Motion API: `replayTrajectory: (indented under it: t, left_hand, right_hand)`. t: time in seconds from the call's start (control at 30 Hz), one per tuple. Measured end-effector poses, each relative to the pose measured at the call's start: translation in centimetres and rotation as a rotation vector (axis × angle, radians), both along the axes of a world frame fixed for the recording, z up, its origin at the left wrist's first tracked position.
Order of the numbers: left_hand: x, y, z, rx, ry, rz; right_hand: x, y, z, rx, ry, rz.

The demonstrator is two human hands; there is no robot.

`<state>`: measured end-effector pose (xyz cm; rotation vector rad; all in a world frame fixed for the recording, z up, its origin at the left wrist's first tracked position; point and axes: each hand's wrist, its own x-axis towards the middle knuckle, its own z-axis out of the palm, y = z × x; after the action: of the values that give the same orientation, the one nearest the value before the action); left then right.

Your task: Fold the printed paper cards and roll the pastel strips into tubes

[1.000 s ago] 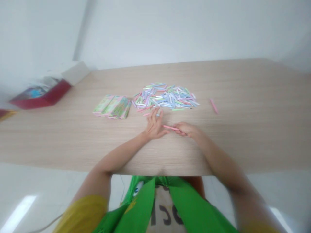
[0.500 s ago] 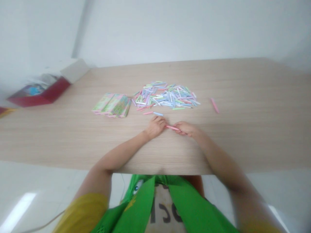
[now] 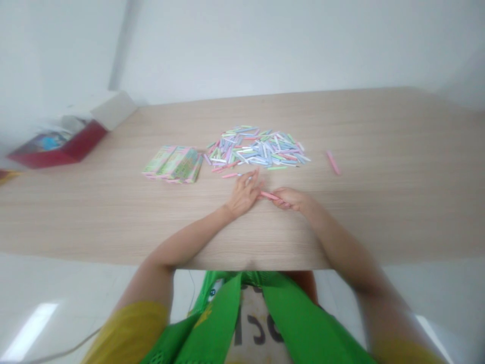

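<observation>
1. From my station, the biggest change is the left hand (image 3: 241, 196); its fingers, curled a moment ago, now stretch up and apart toward the pile of coloured sticks (image 3: 257, 149); the fingertips reach a pale blue stick (image 3: 242, 174) lying just below the pile; I cannot tell whether they pinch it.
2. The right hand (image 3: 293, 198) pinches a pink stick (image 3: 270, 195) between thumb and fingers; its free end points toward the left hand, just beside those fingers.
3. Both hands rest on the wooden table (image 3: 341, 222), just below the pile.
4. Left of the pile sit flat green-and-pink packets (image 3: 174, 164); right of it lies a lone pink stick (image 3: 333, 163); far left of it stands a red box (image 3: 56, 154).
</observation>
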<state>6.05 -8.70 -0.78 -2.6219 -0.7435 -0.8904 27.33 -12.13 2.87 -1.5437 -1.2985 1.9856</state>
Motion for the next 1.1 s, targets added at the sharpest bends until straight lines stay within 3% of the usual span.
replayTrajectory:
  t: [0.17, 0.33, 0.43, 0.53, 0.67, 0.8, 0.93, 1.1]
  left_hand:
    - [0.2, -0.2, 0.1, -0.218, 0.111, -0.056]
    - [-0.1, -0.5, 0.9, -0.408, 0.02, -0.022]
    - [-0.3, -0.4, 1.3, -0.559, -0.081, 0.008]
    - [-0.3, -0.2, 1.2, -0.835, -0.248, 0.003]
    - [-0.1, -0.1, 0.8, -1.144, -0.383, -0.164]
    - [0.3, -0.4, 0.9, -1.395, -0.413, -0.394]
    - [0.7, -0.6, 1.2, -1.567, -0.491, -0.444]
    - [1.6, -1.0, 1.1, -1.673, -0.664, -0.423]
  right_hand:
    - [-0.3, -0.1, -0.1, -0.052, 0.028, -0.075]
    - [0.6, 0.0, -0.1, -0.061, 0.191, -0.096]
    - [1.9, 0.3, 0.4, 0.027, 0.44, -0.167]
    - [2.7, 0.2, 1.3, 0.192, 0.583, -0.269]
    - [1.0, -0.8, 1.0, 0.36, 0.501, -0.24]
    - [-2.7, -1.6, -1.4, 0.51, 0.329, -0.251]
    - [-5.0, -1.8, -2.9, 0.569, 0.327, -0.425]
    - [-5.5, -2.0, -2.3, 0.559, 0.332, -0.602]
